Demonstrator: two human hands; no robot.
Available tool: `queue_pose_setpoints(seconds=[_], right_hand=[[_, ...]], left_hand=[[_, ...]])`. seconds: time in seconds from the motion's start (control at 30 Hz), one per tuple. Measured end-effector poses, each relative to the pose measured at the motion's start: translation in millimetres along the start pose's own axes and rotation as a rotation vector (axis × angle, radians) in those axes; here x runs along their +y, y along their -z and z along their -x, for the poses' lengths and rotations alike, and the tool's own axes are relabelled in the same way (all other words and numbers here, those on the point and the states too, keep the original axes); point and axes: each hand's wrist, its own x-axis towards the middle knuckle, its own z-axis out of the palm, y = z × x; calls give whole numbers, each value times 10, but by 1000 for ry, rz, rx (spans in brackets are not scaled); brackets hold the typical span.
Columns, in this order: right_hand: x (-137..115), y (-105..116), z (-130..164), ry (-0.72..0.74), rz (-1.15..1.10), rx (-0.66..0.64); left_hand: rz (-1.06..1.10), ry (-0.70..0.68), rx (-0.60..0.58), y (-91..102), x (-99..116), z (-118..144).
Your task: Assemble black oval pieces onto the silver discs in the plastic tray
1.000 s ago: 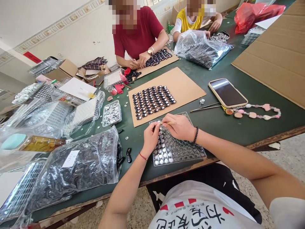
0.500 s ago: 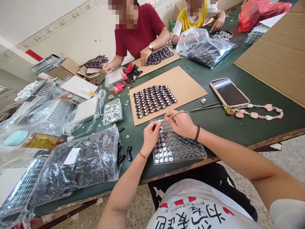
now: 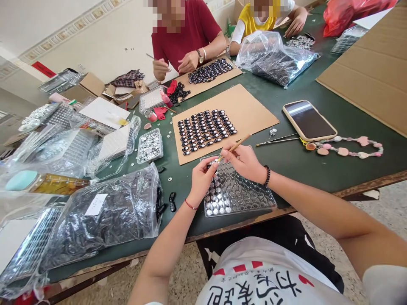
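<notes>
My right hand point(image 3: 242, 161) is closed on a thin wooden-handled brush point(image 3: 239, 144), its tip pointing down and left at my left fingertips. Pinched in my left hand point(image 3: 203, 178) is a small black piece with a pale disc, mostly hidden by the fingers. Both hands are above a clear plastic tray point(image 3: 251, 197) of round pockets, whose left and front pockets hold silvery-white discs. Just beyond the tray, a cardboard sheet point(image 3: 254, 106) bears rows of black oval pieces point(image 3: 206, 129) with white discs on them.
A phone point(image 3: 308, 120) with a bead strap and tweezers point(image 3: 276, 140) lie right. To the left are a box of discs point(image 3: 150, 146), a zip bag of black pieces point(image 3: 111, 212) and a bottle point(image 3: 47, 183). Two people sit across the table.
The brush handle has tilted more upright in my right hand, while both hands stay close together. Across the table, the person in red has lifted a hand holding a thin stick.
</notes>
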Motion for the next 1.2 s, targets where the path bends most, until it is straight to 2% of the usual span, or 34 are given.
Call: queue_pose_setpoints(seconds=[0.17,0.3,0.47,0.67,0.87,1.2], right_hand=[[-15,-7,-8,-52,-152,34],[-25,-20,-7,-80,-182,5],[2,-55,8,-169,-341,-16],[11,-90,30,-233,-478,85],[10,-83,49,-122,-246,86],[-15,-93,65,-119,-208,60]], left_hand=[[14,-2,-20,-17,-3,12],[7,-10,-23,-25,0,23],[27,-11,1,-18,9,18],[5,-22,-10,-40,26,39],[-28,-51,-32,-33,4,55],[-5,-43,27,-42,19,61]])
